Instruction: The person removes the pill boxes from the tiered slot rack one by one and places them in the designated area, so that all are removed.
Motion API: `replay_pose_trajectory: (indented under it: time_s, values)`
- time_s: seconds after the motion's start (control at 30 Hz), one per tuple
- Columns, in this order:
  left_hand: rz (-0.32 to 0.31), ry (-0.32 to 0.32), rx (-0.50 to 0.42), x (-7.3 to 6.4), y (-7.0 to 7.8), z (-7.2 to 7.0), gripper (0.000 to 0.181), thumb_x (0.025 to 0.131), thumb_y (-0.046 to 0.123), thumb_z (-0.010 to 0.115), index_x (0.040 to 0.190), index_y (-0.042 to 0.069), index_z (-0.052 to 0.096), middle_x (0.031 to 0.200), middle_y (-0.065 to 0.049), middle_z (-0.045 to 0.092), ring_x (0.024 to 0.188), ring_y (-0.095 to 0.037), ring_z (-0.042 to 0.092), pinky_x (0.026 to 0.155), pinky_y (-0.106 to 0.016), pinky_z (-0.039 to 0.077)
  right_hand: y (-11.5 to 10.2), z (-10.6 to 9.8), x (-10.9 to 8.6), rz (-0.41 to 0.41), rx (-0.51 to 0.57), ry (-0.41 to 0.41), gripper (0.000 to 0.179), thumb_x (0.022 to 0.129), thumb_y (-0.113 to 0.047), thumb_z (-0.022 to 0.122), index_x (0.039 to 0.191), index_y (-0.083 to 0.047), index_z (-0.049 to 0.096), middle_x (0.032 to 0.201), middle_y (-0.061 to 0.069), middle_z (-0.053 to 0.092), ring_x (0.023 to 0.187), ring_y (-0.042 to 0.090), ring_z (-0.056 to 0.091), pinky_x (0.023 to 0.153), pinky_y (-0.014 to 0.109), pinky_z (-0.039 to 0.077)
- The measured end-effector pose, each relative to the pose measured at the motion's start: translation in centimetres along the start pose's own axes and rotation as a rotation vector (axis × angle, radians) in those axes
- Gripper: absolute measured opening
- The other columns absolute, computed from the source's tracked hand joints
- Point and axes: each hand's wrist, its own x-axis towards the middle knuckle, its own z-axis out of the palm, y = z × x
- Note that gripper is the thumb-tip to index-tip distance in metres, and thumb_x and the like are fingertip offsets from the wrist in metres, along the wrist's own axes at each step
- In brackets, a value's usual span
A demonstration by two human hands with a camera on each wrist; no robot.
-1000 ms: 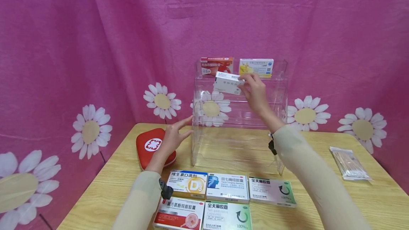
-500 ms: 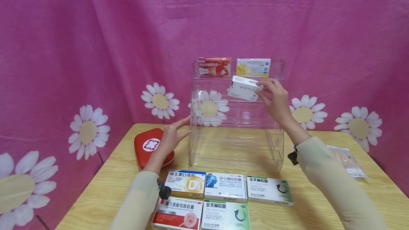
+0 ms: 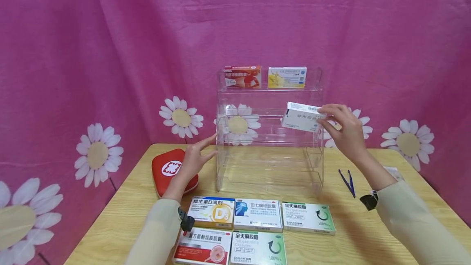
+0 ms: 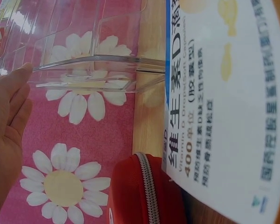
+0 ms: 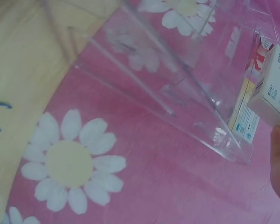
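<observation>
My right hand (image 3: 346, 130) pinches a white medicine box (image 3: 301, 118) by its right end, thumb in front. The box hangs tilted before the right side of a clear acrylic tiered rack (image 3: 220, 167), and its printed face turns toward me. With fairly straight fingers, my left hand (image 3: 193, 162) touches the rack's left side; in the left wrist view a fingertip meets the rack's edge (image 4: 98, 58). On the top tier stand a red medicine box (image 3: 243, 77) and a yellow-and-white medicine box (image 3: 287, 77). The right wrist view shows the held box (image 5: 273, 88) near the rack's upper end.
Several medicine boxes lie flat before the rack, among them a vitamin D box (image 3: 211, 212), a red-and-white box (image 3: 203, 246) and a green-and-white box (image 3: 308, 218). A red zip case (image 3: 162, 171) sits at left. Blue tweezers (image 3: 347, 183) lie right, near a partly hidden packet (image 3: 393, 171).
My right hand has carried the white box rightward and down from just below the top tier. The blue tweezers have come into view from behind the arm. My left hand stays at the rack.
</observation>
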Motion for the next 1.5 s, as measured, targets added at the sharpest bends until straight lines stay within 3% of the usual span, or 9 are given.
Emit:
replay_pose_trajectory:
  time_s: [0.23,0.57,1.0,1.2,1.5]
  values:
    - [0.000,-0.003,-0.009,0.0,-0.1,0.1,0.057,0.083,0.005,0.075,0.137,0.009,0.057,0.132,-0.014,0.064,0.120,-0.031,0.064,0.101,-0.043,0.052,0.3,-2.8,-3.0,-0.052,-0.040,-0.049,0.042,0.067,0.018,0.077,0.105,0.002,0.071,0.105,0.017,0.067,0.099,-0.026,0.049,0.084,-0.005,0.042]
    - [0.011,-0.004,-0.004,-0.1,-0.4,0.1,0.057,0.083,0.005,0.075,0.137,0.009,0.057,0.133,-0.014,0.063,0.120,-0.031,0.064,0.101,-0.043,0.052,1.2,-6.5,-7.5,-0.063,-0.116,-0.164,0.052,0.058,0.020,0.080,0.104,-0.003,0.072,0.106,0.014,0.067,0.107,-0.026,0.045,0.087,-0.005,0.041]
    - [0.026,0.010,-0.010,-0.3,-0.3,0.2,0.056,0.082,0.004,0.076,0.136,0.008,0.058,0.131,-0.015,0.064,0.118,-0.032,0.065,0.099,-0.044,0.054,2.5,-8.9,-12.8,0.041,-0.045,-0.290,0.053,0.058,0.023,0.078,0.101,-0.008,0.072,0.107,-0.007,0.064,0.101,-0.019,0.052,0.082,-0.003,0.046]
    - [0.036,0.020,-0.010,-0.4,-0.4,0.3,0.056,0.082,0.003,0.076,0.135,0.007,0.059,0.131,-0.016,0.065,0.116,-0.032,0.066,0.098,-0.044,0.054,3.8,-9.6,-15.0,0.066,0.039,-0.320,0.052,0.058,0.027,0.075,0.100,-0.003,0.070,0.105,-0.005,0.066,0.102,-0.015,0.055,0.078,0.000,0.050]
    - [0.019,0.007,-0.014,-0.3,-0.4,0.2,0.055,0.083,0.005,0.076,0.135,0.007,0.059,0.131,-0.015,0.065,0.117,-0.033,0.065,0.099,-0.044,0.054,5.1,-11.2,-17.8,0.191,0.108,-0.474,0.038,0.072,0.018,0.073,0.102,-0.005,0.069,0.103,-0.020,0.066,0.096,-0.017,0.056,0.073,0.001,0.051]
